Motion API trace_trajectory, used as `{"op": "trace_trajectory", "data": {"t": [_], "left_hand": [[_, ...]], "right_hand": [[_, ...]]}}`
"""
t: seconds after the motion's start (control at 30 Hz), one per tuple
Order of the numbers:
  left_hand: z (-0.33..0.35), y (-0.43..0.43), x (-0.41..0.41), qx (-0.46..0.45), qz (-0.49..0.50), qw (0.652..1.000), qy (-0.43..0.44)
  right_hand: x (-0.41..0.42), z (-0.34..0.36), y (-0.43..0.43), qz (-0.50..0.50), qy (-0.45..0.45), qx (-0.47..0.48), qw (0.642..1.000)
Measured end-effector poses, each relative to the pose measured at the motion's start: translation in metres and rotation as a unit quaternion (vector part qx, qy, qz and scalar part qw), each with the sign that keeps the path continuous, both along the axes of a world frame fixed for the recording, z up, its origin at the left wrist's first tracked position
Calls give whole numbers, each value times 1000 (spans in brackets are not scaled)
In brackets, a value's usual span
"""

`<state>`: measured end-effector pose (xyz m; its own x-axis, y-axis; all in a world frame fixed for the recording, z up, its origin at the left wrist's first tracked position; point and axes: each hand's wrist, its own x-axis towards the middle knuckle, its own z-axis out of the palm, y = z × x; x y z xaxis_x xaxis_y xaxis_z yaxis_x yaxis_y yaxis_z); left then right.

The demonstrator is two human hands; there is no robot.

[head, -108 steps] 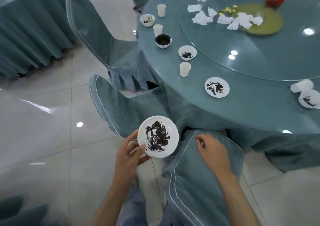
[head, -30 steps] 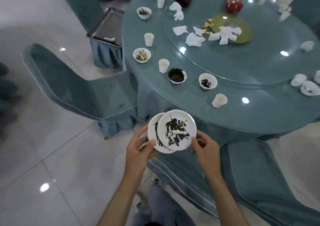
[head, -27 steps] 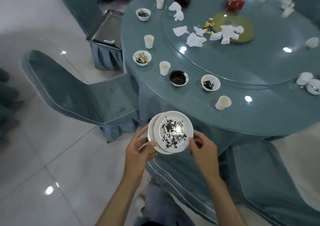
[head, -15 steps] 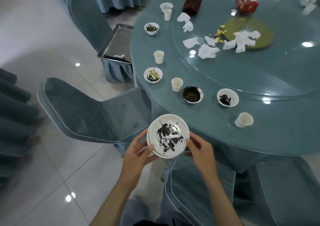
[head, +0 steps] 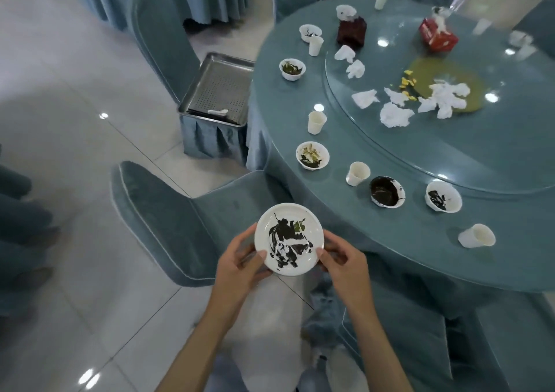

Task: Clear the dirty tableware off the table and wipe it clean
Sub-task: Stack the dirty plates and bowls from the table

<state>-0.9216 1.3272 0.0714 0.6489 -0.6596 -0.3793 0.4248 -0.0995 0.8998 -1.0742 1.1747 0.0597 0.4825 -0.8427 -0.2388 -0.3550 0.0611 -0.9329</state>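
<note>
**Head view: you hold a dirty plate (head: pixel 289 239) just off the edge of the desk (head: pixel 420 241)**

Your hands pinch the white plate from both sides. Your left hand (head: pixel 240 267) has its thumb on the near-left rim with the fingers curled beneath, and your right hand (head: pixel 345 267) grips the right rim the same way. The plate is smeared with dark sauce and a bit of green. It sits roughly level in the air above the floor and the seat of a covered chair (head: pixel 168 220), near the desk's rim but not touching it.

Along the desk edge nearest you stands a sauce bowl (head: pixel 386 192) coated dark inside. A smeared bowl (head: pixel 443 196) is to its right and a scrap bowl (head: pixel 312 155) to its left. An upright paper cup (head: pixel 357 173) stands between the scrap bowl and the sauce bowl. A tipped cup (head: pixel 477 235) lies on its side further right. Crumpled napkins (head: pixel 393 115) litter the glass turntable (head: pixel 495 157). A metal tray (head: pixel 220 91) rests on another chair's seat beside the desk.
</note>
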Motion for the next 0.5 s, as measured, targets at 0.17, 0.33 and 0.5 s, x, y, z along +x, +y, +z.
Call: {"op": "trace_trajectory", "data": {"t": [0.17, 0.33, 0.5], "left_hand": [[14, 66, 95, 15, 11, 1000, -21], [24, 123, 173, 21, 63, 997, -28], [29, 154, 239, 21, 96, 995, -12]], "right_hand": [[95, 9, 57, 41, 1, -40, 998], [183, 17, 97, 96, -2, -41, 995], [264, 20, 117, 122, -20, -38, 992]]}}
